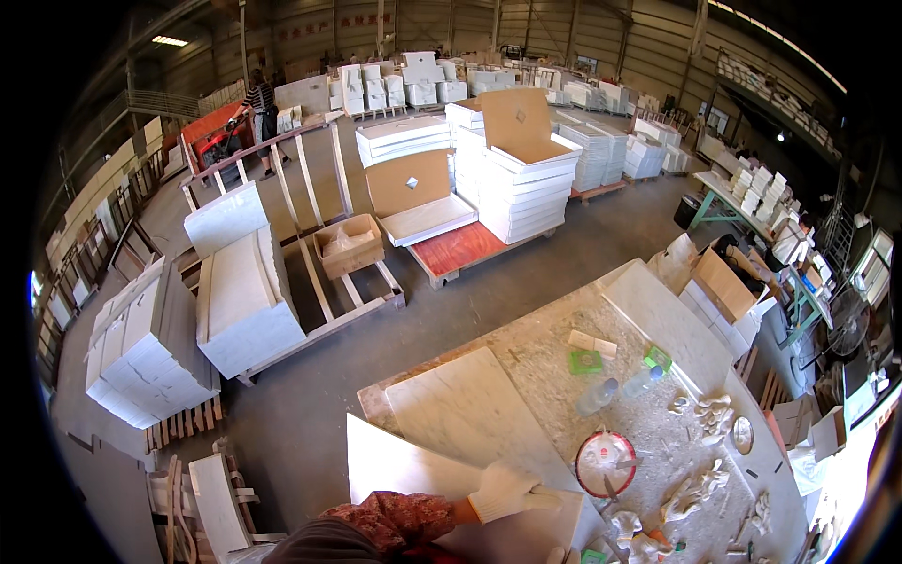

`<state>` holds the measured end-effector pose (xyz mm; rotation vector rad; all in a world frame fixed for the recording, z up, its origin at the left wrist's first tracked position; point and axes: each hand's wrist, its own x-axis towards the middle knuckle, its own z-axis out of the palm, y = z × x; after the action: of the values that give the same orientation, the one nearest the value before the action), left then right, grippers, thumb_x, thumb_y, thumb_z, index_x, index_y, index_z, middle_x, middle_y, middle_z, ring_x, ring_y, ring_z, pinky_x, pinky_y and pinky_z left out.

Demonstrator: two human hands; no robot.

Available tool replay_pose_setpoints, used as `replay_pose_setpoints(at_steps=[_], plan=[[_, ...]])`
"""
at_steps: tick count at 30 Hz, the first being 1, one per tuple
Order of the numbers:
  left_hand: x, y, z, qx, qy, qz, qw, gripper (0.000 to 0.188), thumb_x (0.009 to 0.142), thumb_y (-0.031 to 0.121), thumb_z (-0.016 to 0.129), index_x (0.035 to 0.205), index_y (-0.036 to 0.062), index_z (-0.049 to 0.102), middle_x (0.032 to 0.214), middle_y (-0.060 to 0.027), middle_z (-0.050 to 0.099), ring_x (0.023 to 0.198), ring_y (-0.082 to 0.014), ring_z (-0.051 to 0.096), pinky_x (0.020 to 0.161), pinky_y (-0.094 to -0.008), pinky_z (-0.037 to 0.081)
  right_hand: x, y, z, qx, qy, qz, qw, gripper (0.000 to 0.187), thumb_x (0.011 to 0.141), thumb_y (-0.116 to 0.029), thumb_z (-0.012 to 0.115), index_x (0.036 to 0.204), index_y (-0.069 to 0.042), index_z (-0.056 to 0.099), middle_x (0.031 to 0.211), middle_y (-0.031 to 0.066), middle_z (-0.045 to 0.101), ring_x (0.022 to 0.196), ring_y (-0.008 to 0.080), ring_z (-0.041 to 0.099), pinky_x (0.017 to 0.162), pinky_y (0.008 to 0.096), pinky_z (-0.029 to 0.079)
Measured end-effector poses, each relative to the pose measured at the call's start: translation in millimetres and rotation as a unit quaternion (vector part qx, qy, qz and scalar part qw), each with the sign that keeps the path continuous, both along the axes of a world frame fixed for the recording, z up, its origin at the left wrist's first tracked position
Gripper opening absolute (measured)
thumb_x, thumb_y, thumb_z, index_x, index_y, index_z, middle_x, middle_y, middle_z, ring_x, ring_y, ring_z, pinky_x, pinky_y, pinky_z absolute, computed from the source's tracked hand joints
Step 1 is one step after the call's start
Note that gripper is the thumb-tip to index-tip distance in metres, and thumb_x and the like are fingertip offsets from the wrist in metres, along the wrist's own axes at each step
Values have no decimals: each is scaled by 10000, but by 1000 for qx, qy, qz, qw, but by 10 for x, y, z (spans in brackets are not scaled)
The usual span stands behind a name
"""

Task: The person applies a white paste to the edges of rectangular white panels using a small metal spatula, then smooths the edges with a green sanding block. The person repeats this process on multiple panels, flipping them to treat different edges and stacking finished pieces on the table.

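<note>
My left hand (507, 491), in a white knit glove below a red patterned sleeve, lies flat with its fingers stretched out on a pale stone slab (404, 462). This slab overlaps a larger grey-white marble slab (470, 399) on the worktable. At the bottom edge, what look like gloved fingertips of my right hand (560, 556) just show; the rest of it is out of the picture. Right of my left hand stands a red-rimmed bowl (592, 456) of white paste, with a putty knife (610, 486) at its edge.
On the dusty worktable (526, 352) are clear bottles (597, 397), green boxes (584, 362), crumpled white gloves (693, 493) and a roll (742, 434). Stacked slabs (249, 301), a wooden rack (324, 291) and a red pallet of white boxes (531, 193) stand beyond. A person (260, 113) is at far left.
</note>
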<state>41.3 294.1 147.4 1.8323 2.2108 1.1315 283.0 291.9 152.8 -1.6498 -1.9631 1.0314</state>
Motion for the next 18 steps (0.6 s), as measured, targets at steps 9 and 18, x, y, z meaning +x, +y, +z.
replay_pose_setpoints(at_steps=[9, 18], plan=[[-981, -697, -257, -92, -23, 63, 993, 586, 840, 681, 625, 882, 113, 763, 973, -180, 705, 968, -393, 662, 837, -502, 515, -1, -103, -135, 93, 58, -19, 994, 365, 996, -312, 589, 898, 36, 640, 845, 289, 609, 732, 397, 548, 717, 489, 454], [-1152, -1207, -208, -223, -206, 109, 947, 619, 740, 649, 732, 883, 47, 758, 876, -220, 718, 821, -402, 683, 738, -472, 521, -329, -117, 96, 174, 53, 4, 983, 364, 1016, -271, 581, 855, 54, 605, 811, 286, 589, 698, 373, 527, 673, 477, 437]])
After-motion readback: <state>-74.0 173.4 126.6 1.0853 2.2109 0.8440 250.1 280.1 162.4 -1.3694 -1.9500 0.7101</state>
